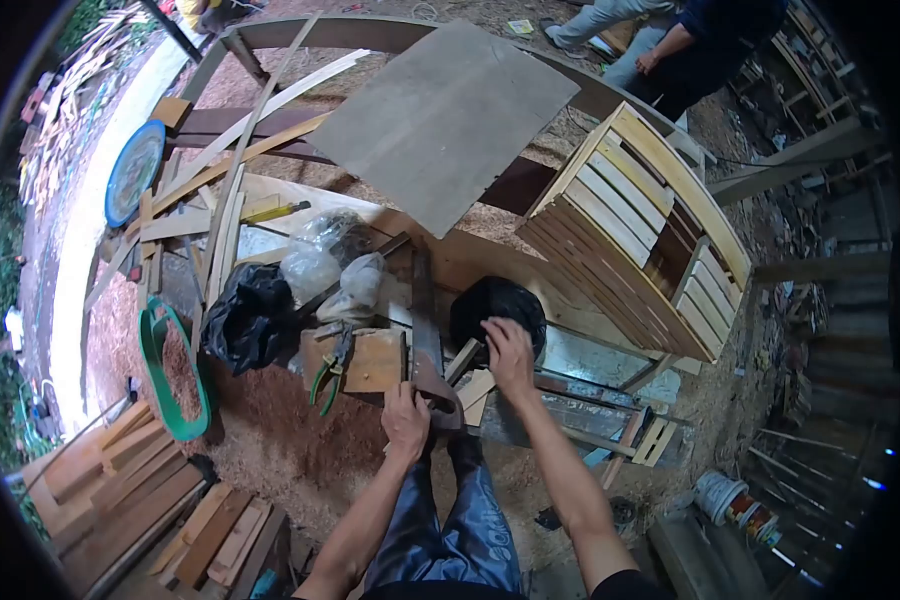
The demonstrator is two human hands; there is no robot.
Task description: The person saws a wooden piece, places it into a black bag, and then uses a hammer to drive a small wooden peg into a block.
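Observation:
My left hand (406, 424) is closed, with its fingers curled at the near right corner of a wooden block (375, 362). What it grips, if anything, is hidden. Pliers with green handles (327, 380) lie on the block's left part. Just right of my left hand, a curved brown strip (440, 392) hangs over the bench edge. My right hand (511, 358) hovers at the near rim of a black plastic bag (493, 302), fingers loosely apart and nothing visible in them. Short wood offcuts (477, 389) lie between my hands.
Clear plastic bags (332, 262) and another black bag (247, 318) lie to the left. A slatted wooden crate (642, 235) stands at right, near a large grey board (448, 120). A green-rimmed container (173, 370) holds shavings. Another person (660, 45) is at the far right.

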